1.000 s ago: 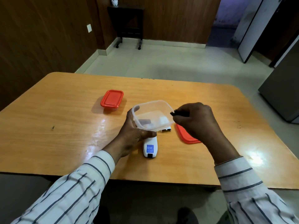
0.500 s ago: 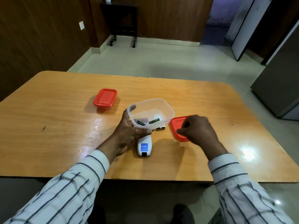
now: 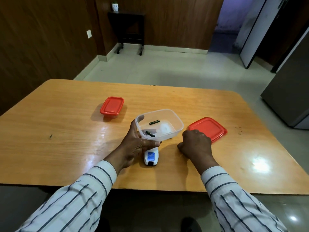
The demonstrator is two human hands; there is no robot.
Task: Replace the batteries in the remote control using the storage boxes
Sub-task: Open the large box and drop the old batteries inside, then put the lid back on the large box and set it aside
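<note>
My left hand (image 3: 135, 144) grips the near left corner of a clear open storage box (image 3: 177, 121), held tilted just above the table. Two dark batteries (image 3: 154, 122) lie inside it. The white remote control (image 3: 151, 156) lies back-up on the table under the box, its far end hidden. My right hand (image 3: 194, 144) rests curled on the table to the right of the box, its fingers at the near left edge of the loose red lid (image 3: 209, 128). Whether it grips the lid is hidden.
A second small storage box with a red lid (image 3: 112, 107) stands closed at the left back of the wooden table (image 3: 66, 131). A grey cabinet (image 3: 291, 97) stands to the right of the table, a dark side table (image 3: 128, 29) by the far wall.
My right hand dropped the batteries into the clear box, then moved down and right to the table beside the red lid. The left hand kept hold of the box.
</note>
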